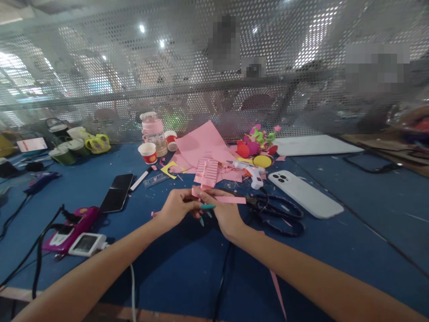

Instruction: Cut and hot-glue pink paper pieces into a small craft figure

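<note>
My left hand point(176, 208) and my right hand point(228, 214) meet over the middle of the table, fingers pinched together. Between them is a narrow pink strip point(231, 200), curled at the left fingertips, its straight end jutting out to the right. Pointed teal pieces point(207, 206) stick out below the fingers; what they belong to is partly hidden. Just beyond the hands lies a pink piece with dark parallel lines point(207, 172). Scissors point(281, 210) with dark blue handles rest beside my right hand. Behind them is a white glue gun point(253, 172).
Pink sheets point(204, 141), a bottle point(154, 134), paper cups point(148, 153) and colourful cut-outs point(258, 143) stand at the back. A white phone point(304, 194) lies right, a black phone point(117, 193) left. Cables run from a magenta power strip point(72, 230). A perforated metal screen point(187, 85) closes the far side.
</note>
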The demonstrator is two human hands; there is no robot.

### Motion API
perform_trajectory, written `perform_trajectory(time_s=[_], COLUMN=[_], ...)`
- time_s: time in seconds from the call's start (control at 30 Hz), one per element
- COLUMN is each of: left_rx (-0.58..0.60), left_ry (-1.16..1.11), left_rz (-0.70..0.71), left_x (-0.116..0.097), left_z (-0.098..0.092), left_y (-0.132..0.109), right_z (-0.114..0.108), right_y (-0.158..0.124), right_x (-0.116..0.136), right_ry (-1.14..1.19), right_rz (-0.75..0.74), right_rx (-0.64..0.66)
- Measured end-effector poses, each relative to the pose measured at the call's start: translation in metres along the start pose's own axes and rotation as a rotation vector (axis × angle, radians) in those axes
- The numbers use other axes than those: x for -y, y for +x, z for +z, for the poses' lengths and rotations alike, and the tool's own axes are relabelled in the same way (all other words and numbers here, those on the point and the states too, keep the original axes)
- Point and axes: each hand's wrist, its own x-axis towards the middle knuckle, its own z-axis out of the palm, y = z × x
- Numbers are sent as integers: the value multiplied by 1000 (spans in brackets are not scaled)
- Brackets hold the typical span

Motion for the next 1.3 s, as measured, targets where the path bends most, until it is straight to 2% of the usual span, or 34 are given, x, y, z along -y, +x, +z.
perform_trajectory(time_s=[0.23,0.37,0.5,0.67,0.87,1.17,1.3], left_rx=[20,-26,-100,-181,-152,-174,-140], left_ry=[33,-11,-62,-94,-85,-70,-48], left_rz=[-50,-92,-66,-18,15,114,131], left_x=[-2,-1,-2,-5,-2,1,2], left_z=[0,4,4,-1,-4,-1,0], left_y=[1,0,0,3,3,1,1], right_z=[2,4,4,1,-5,-5,-2], right_y=[1,2,1,-2,-1,-1,-2], right_x=[-1,-2,-3,4,11,-5,-5], right_ry=[52,78,83,-68,-310,-187,-133], right_rz=[24,35,18,-67,-214,-210,-196], right_rx=[17,-36,-60,24,56,31,20])
